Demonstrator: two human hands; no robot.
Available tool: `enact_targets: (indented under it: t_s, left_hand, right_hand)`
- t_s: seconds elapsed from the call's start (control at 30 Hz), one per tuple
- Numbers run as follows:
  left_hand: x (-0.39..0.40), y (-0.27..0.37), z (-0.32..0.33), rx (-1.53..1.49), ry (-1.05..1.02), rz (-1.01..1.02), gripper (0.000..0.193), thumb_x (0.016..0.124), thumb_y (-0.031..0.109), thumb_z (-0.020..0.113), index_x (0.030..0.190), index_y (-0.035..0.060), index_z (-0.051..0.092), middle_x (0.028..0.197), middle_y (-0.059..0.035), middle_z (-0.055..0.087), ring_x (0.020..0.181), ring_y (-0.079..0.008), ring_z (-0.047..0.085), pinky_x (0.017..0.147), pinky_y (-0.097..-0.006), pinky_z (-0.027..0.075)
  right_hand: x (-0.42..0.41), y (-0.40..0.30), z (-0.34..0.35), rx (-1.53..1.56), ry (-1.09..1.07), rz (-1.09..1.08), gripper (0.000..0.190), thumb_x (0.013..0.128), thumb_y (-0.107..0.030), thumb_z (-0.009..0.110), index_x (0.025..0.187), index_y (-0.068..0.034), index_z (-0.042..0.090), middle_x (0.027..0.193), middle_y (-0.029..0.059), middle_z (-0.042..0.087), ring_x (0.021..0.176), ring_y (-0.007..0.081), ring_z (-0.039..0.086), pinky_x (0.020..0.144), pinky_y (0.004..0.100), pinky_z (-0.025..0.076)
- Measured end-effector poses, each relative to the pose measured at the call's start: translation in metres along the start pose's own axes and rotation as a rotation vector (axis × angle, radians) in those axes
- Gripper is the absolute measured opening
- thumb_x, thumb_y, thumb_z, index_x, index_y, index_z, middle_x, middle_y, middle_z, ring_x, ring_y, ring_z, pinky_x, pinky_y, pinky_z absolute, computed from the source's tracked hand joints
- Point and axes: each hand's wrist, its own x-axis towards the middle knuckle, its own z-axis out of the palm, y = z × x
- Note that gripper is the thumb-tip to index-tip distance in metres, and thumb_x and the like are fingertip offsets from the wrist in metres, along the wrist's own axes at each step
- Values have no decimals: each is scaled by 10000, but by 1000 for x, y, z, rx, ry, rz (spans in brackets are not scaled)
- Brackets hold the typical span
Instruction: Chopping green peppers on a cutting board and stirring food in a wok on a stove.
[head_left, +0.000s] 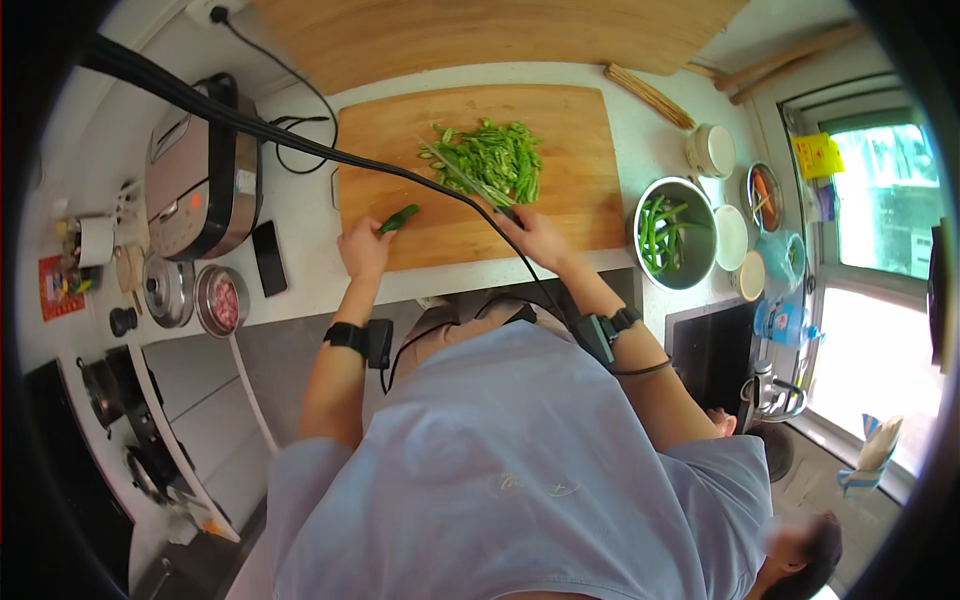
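Note:
My left hand (364, 247) holds a dark green pepper (399, 218) between thumb and fingers over the front left of a wooden cutting board (450, 240). In my right hand (541, 238) is the dark handle of a kitchen knife (469, 178). Its thin blade points away and to the left, across the near left side of a heap of sliced green peppers (495, 154). The pepper in my left hand is apart from the blade. To the right of the board, a steel pot (674, 234) contains several long green peppers (660, 236).
Left of the board are a rice cooker (204, 180), a black phone (269, 259) and a steel bowl of raw meat (224, 301). On the right stand bowls (731, 238), beside a sink (709, 337). A black cable (322, 152) crosses the view. Another person (806, 547) is at lower right.

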Motion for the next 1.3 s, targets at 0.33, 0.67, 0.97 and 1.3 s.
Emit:
enact_targets:
  t_s: [0.33, 0.67, 0.97, 1.3]
  left_hand:
    - [0, -3, -1, -201, 95, 131, 337, 636, 261, 797, 844, 74, 608, 793, -65, 657, 774, -257, 609, 708, -364, 462]
    - [-21, -129, -16, -753, 170, -145, 284, 771, 126, 708, 1013, 40, 588, 864, -13, 649, 749, -107, 570, 695, -232, 449]
    - [-32, -184, -49, -1173, 172, -548, 269, 859, 241, 623, 1076, 92, 567, 1004, -8, 660, 775, -62, 522, 708, -223, 398]
    - [-22, -179, -35, -1310, 91, -615, 279, 866, 217, 619, 1107, 96, 546, 1033, -19, 647, 777, -66, 521, 711, -236, 405]
  right_hand:
    - [2, 1, 102, -577, 177, -254, 360, 878, -386, 513, 1000, -47, 499, 795, 182, 635, 680, 374, 624, 585, 452, 502]
    - [-24, -2, 149, -590, 222, -91, 392, 893, -417, 491, 912, -26, 482, 625, 182, 608, 596, 366, 619, 509, 448, 491]
    - [-42, -6, 165, -496, 363, -177, 384, 883, -399, 523, 873, -19, 464, 623, 179, 605, 569, 370, 606, 498, 437, 487]
    - [-43, 2, 181, -665, 232, -71, 371, 900, -386, 496, 843, -22, 454, 629, 170, 609, 567, 347, 622, 489, 420, 505]
